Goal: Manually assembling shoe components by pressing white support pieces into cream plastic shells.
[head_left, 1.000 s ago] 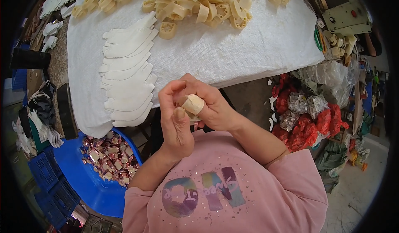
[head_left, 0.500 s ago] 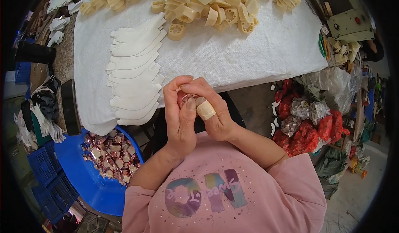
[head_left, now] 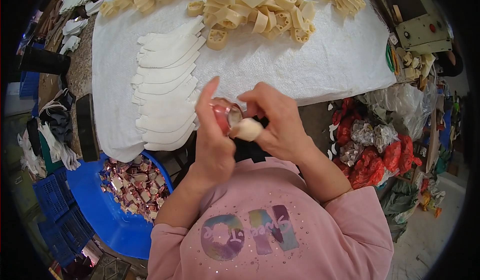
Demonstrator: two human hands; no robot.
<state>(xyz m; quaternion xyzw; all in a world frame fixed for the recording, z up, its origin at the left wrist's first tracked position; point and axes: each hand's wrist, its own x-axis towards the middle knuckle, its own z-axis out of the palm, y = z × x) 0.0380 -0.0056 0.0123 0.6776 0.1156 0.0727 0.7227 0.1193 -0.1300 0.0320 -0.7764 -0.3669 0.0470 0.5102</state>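
In front of my chest, just past the near edge of the cloth-covered table, my left hand point(head_left: 212, 140) holds a small shiny pink shoe heel point(head_left: 222, 115), thumb and fingers around its side. Cream tape wraps the thumb of my right hand point(head_left: 277, 125), which lies against or very close to the heel's right side. The other right fingers are bent and apart from the thumb, somewhat blurred. White cut leather pieces point(head_left: 167, 85) lie overlapped in a column on the table ahead. Beyond them is a heap of bare cream plastic heels point(head_left: 257, 10).
A blue basin point(head_left: 112, 235) holding many shiny pink heels point(head_left: 137, 187) stands at the lower left. Red and clear plastic bags point(head_left: 370, 150) lie at the right below the table. Blue crates point(head_left: 57, 220) stand far left, a greenish machine box point(head_left: 424, 32) far right.
My hands have drawn apart. The right fingers have come off the heel and moved right, so more of it shows. The view has shifted slightly.
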